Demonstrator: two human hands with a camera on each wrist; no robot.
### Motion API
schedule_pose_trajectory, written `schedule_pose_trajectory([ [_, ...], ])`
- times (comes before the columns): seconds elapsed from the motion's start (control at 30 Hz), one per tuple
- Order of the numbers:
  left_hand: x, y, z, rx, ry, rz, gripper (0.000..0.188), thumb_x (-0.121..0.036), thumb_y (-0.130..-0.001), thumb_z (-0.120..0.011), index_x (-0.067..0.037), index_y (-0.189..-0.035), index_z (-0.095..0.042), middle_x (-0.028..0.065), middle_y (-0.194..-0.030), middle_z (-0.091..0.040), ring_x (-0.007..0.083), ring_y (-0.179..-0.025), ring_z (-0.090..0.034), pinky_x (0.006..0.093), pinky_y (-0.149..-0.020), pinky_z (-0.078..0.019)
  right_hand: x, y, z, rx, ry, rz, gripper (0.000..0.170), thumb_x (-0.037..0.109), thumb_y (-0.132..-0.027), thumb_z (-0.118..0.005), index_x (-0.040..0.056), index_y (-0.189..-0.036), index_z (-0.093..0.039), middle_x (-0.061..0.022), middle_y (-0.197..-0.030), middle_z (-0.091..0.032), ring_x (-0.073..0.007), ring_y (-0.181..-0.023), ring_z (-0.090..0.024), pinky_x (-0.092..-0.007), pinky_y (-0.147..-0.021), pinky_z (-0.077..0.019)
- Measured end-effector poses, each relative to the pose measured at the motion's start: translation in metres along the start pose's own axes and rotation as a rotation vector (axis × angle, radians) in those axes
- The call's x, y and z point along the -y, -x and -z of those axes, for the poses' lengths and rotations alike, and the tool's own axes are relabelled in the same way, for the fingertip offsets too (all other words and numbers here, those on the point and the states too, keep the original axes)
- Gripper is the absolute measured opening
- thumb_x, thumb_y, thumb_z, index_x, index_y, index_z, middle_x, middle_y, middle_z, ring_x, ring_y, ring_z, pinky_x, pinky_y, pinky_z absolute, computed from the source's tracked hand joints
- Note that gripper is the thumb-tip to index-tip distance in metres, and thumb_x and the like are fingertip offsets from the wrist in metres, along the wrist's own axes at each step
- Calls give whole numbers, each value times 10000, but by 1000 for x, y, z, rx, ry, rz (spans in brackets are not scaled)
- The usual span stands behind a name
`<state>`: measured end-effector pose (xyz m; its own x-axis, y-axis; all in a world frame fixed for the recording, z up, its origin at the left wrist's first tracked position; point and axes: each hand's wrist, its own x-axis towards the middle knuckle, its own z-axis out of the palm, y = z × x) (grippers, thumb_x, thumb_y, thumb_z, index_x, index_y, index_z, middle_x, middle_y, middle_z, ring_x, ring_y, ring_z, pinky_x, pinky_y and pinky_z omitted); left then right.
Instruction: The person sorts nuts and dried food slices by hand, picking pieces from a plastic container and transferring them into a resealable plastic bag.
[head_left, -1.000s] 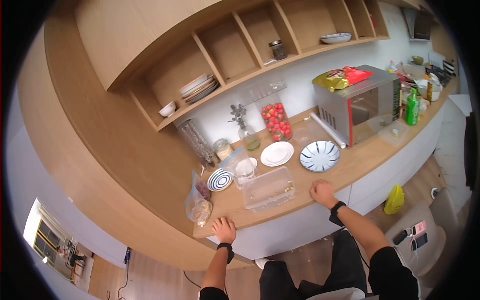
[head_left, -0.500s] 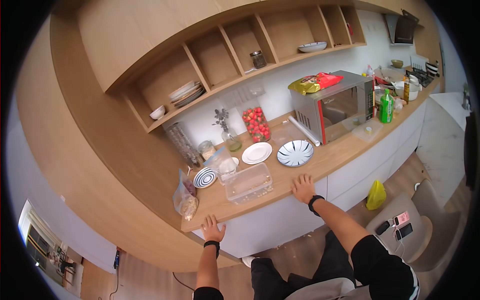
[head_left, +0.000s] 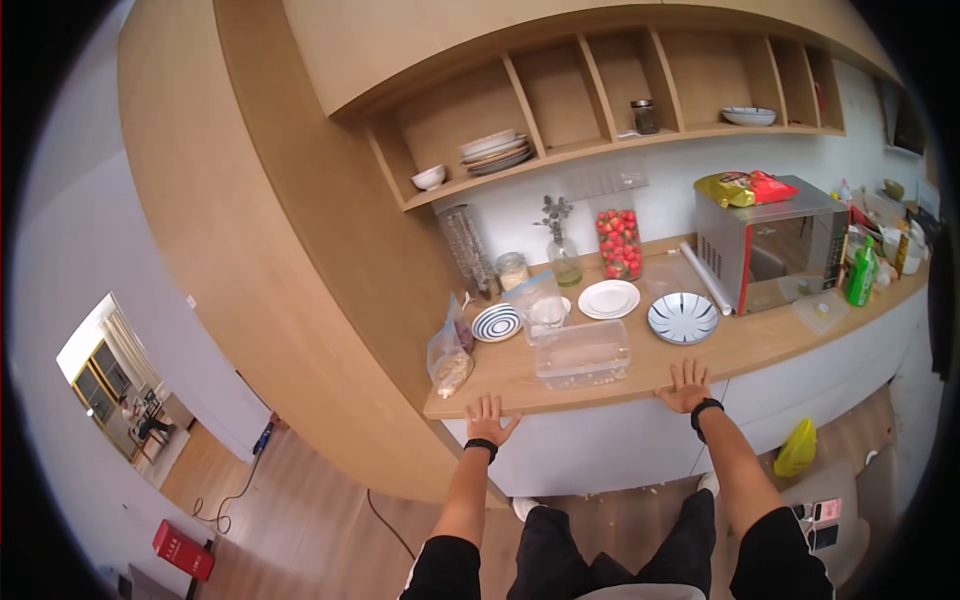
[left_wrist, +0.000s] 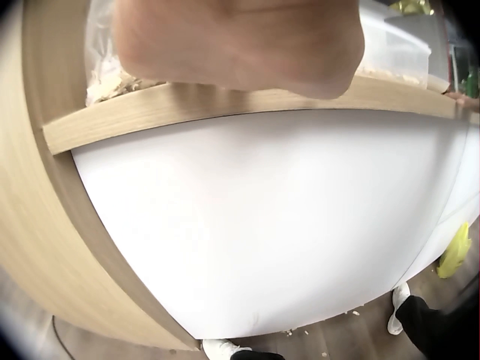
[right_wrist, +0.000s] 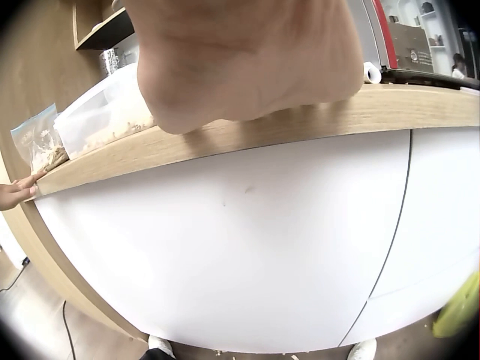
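Note:
Both hands rest at the front edge of the wooden counter (head_left: 640, 395), fingers spread and holding nothing. The left hand (head_left: 491, 421) lies near a bag of pale dried pieces (head_left: 454, 374); the right hand (head_left: 687, 388) is below a blue-striped plate (head_left: 683, 318). Between them, a little further back, stands a clear plastic box (head_left: 583, 354) with small bits around its base. In the left wrist view the heel of the left hand (left_wrist: 240, 45) covers the counter edge; in the right wrist view the right hand (right_wrist: 251, 60) does likewise.
Behind the box are a white plate (head_left: 608, 299), a spiral-patterned plate (head_left: 497, 322), an open zip bag (head_left: 540, 305), a vase (head_left: 564, 262) and a container of strawberries (head_left: 619, 245). A microwave (head_left: 775, 255) stands to the right, under a wall shelf (head_left: 560, 155).
The head view has swung left, bringing a red bin into sight. The right hand, loosely curled a second ago, now has its fingers spread; the left hand's fingers have also spread wider.

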<state>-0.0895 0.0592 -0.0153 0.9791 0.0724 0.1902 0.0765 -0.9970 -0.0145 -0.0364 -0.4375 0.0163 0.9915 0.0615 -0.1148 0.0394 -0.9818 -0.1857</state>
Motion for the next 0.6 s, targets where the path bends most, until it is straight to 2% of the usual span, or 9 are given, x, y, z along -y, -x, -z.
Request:
schedule_pose_trajectory([
  [0.07,0,-8,0,28,33,24,960,-808,-969,-357,-136,-1653,-331,176,-1720,-277,364,-1602,-203,628,-1273,-109,3,1,10,44,27,-8,1000,814,-956,-320,183,-1713,-150,-190,-1775,-12,-413,-1632,38,-618,-1274,55],
  [0.13,-2,-17,0,34,42,40,950,-803,-973,-354,-141,-1655,-330,174,-1722,-275,369,-1604,-197,622,-1277,-104,5,-1,17,100,28,-17,1016,826,-946,-320,201,-1718,-107,-183,-1776,30,-413,-1631,60,-624,-1270,68],
  [0.37,0,-43,-2,70,209,95,949,-811,-973,-329,-169,-1670,-306,168,-1749,-204,386,-1617,-145,595,-1291,-60,5,-25,17,156,-31,-54,997,808,-961,-289,181,-1716,-113,-192,-1774,32,-411,-1630,61,-619,-1272,67],
  [0.47,-2,-56,1,112,252,145,954,-816,-967,-327,-178,-1675,-296,170,-1756,-178,387,-1619,-137,596,-1291,-53,5,-36,14,61,-37,-50,972,788,-974,-283,166,-1711,-161,-202,-1772,9,-417,-1630,53,-626,-1274,54],
  [0.53,-1,-68,-1,114,223,160,936,-799,-971,-340,-177,-1670,-310,175,-1753,-188,387,-1619,-137,595,-1291,-53,4,-36,2,-207,-63,58,874,695,-990,-387,116,-1643,-363,-249,-1729,-184,-442,-1610,-101,-614,-1281,-53],
  [0.57,-1,-75,-5,120,192,175,919,-782,-975,-352,-176,-1665,-324,180,-1749,-198,388,-1619,-136,594,-1291,-54,2,-39,0,-211,-60,59,874,695,-990,-387,116,-1643,-363,-249,-1729,-184,-442,-1610,-101,-614,-1281,-53],
  [0.6,-1,-80,-12,123,193,177,919,-782,-975,-352,-176,-1665,-324,180,-1749,-198,388,-1619,-136,594,-1291,-54,-1,-39,-6,-384,-71,129,749,578,-983,-457,75,-1537,-478,-264,-1633,-330,-457,-1534,-237,-594,-1252,-156],
])
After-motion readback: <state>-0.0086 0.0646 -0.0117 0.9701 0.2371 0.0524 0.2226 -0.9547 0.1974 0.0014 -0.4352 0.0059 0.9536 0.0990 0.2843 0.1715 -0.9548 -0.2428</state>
